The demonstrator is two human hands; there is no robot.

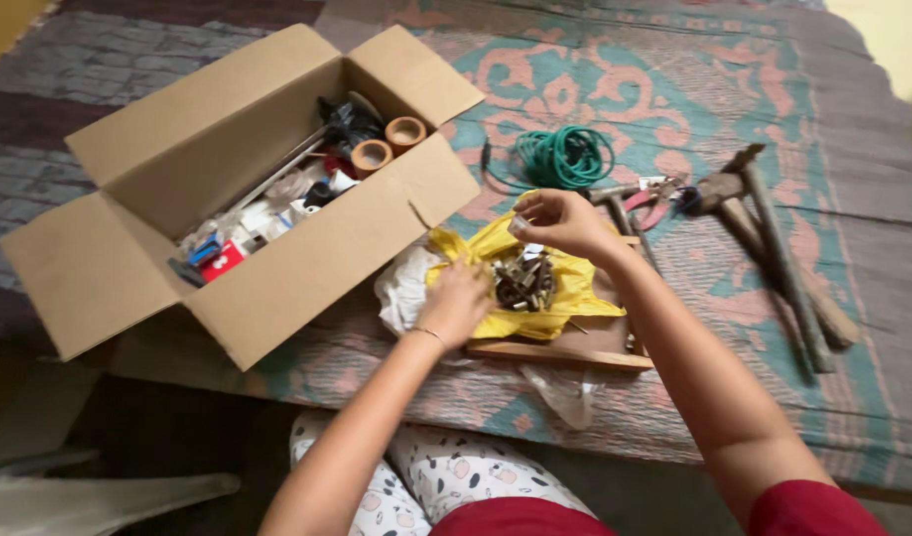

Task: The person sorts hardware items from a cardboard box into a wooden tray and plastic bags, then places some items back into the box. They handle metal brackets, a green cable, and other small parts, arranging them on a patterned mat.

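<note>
Head view: left hand (456, 301) pinches the edge of the yellow bag (565, 288) on a wooden board (560, 352), holding it open; right hand (555, 220) lifts 1 small piece, fingers closed. Most metal pieces (523, 283) remain heaped; cardboard box (248, 189) sits beside.

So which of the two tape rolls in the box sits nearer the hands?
The front tape roll, beside the box flap edge. The other roll lies behind it, farther from the right hand and left hand.
</note>
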